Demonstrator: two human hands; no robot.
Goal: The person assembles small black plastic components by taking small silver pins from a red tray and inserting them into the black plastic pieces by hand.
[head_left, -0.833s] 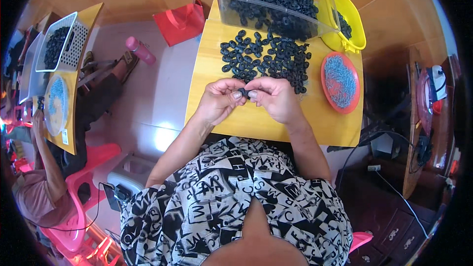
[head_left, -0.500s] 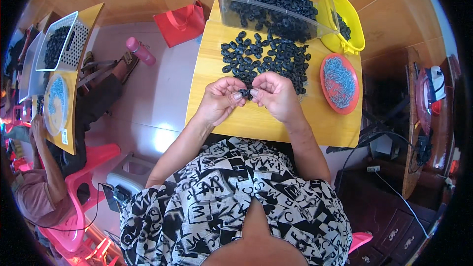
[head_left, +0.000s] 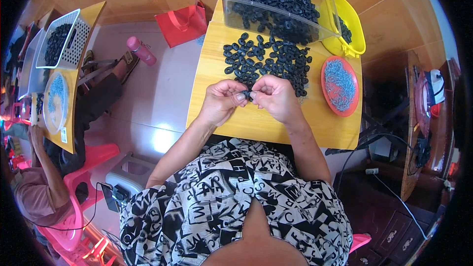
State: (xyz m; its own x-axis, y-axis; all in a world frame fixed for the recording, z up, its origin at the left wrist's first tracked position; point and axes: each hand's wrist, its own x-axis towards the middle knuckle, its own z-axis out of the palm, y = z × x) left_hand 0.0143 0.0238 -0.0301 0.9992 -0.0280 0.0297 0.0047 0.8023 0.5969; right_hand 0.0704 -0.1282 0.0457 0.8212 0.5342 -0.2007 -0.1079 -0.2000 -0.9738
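Over the near part of the yellow table, my left hand (head_left: 219, 102) and my right hand (head_left: 277, 97) meet fingertip to fingertip. Between them they pinch one small black plastic part (head_left: 247, 95); whether the right fingers also hold something smaller cannot be made out. Just beyond my hands lies a spread of similar black parts (head_left: 290, 64). To the right of it sits a red oval plate (head_left: 326, 91) heaped with small silvery-blue pins or screws (head_left: 340, 84), too fine to tell apart.
A clear plastic bin (head_left: 276, 14) full of black parts stands at the table's far side, beside a yellow basin (head_left: 358, 34). At left, another person (head_left: 42, 187) sits at a second table with a white basket (head_left: 74, 39). A red bag (head_left: 181, 28) and pink bottle (head_left: 142, 51) stand on the floor.
Both hands stay together around the black part, with only slight finger movement. The whole view has shifted a little.
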